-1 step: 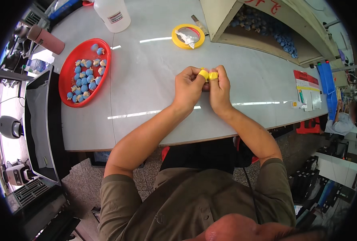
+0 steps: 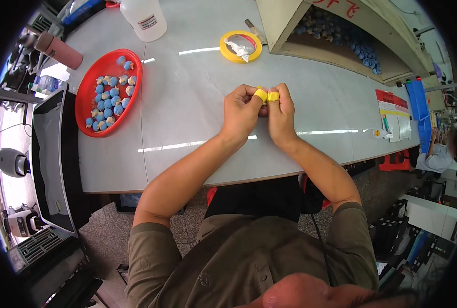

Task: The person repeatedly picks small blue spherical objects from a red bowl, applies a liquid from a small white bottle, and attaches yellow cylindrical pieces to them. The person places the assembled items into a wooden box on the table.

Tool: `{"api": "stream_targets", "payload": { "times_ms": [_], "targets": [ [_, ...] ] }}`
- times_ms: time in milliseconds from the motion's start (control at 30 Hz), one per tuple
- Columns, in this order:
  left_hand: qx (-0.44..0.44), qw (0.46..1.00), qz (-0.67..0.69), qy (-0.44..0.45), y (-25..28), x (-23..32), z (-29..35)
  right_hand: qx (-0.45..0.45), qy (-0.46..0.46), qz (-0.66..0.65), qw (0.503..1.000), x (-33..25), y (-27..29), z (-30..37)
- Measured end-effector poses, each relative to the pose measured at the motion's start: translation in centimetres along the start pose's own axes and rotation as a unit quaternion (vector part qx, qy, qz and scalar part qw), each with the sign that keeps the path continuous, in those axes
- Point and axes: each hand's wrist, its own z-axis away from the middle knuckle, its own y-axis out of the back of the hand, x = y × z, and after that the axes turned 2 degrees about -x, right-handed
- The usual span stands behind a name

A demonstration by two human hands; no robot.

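Note:
My left hand (image 2: 241,112) and my right hand (image 2: 281,117) meet above the grey table (image 2: 192,102), fingers curled in and thumbs side by side. A yellow band (image 2: 261,94) wraps my left thumb, and another yellow band (image 2: 273,96) wraps the right one. Both hands are closed in a pinch. Anything between the fingertips is too small or hidden to make out. To the left is a red round tray (image 2: 88,96) holding several small blue round pieces (image 2: 108,103) with pale parts.
Beyond my hands lies a yellow ring (image 2: 224,47) with crumpled white tissue (image 2: 241,51) inside, beside a flat metal tool (image 2: 255,31). A white bottle (image 2: 145,23) stands at the far left. A beige box (image 2: 285,31) at the far right holds many blue pieces. A person (image 2: 439,158) is farther right.

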Motion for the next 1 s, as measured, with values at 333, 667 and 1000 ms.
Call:
{"api": "stream_targets", "payload": {
  "times_ms": [333,667,1000],
  "targets": [
    [0.002,1.0,-0.002,0.005,-0.1,0.2,0.0,0.003,0.0,-0.004,1.0,0.3,0.0,-0.1],
    [-0.004,1.0,0.001,-0.009,0.1,0.5,-0.3,-0.012,-0.029,-0.043,0.999,0.5,0.1,-0.4],
    [-0.003,0.998,0.008,-0.059,0.8,1.0,-1.3,-0.074,-0.093,-0.167,0.979,-0.8,1.3,-1.2]
  ]
}}
